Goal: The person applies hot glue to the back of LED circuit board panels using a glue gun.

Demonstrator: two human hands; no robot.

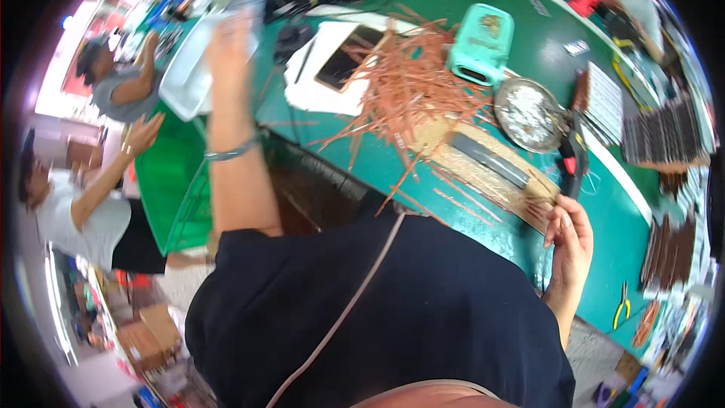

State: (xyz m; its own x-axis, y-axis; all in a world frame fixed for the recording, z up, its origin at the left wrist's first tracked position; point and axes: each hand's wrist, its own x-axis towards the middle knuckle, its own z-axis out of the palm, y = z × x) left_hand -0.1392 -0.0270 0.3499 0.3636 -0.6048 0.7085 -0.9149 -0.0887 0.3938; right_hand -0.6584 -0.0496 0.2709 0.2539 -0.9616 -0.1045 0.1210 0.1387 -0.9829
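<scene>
My left hand (230, 41) is stretched far out at the left, smeared by motion, over the edge of a white plastic tray (175, 83); its fingers cannot be made out. My right hand (570, 234) is at the near right end of a tan board (436, 134), thumb and fingers pinched together at its corner. Whatever is between them is too small to name. On the board lies a dark grey bar (491, 160), with a tan block (541, 187) by its right end. Thin reddish-brown strips (423, 83) form a loose heap behind the board.
Beyond the board stand a teal plastic container (495, 26) and a round metal dish (530, 149) of silvery bits. A dark phone (336, 72) lies on white material. Yellow-handled pliers (621, 313) lie at right, near stacked dark strips (664, 132). Other people are at left and far right.
</scene>
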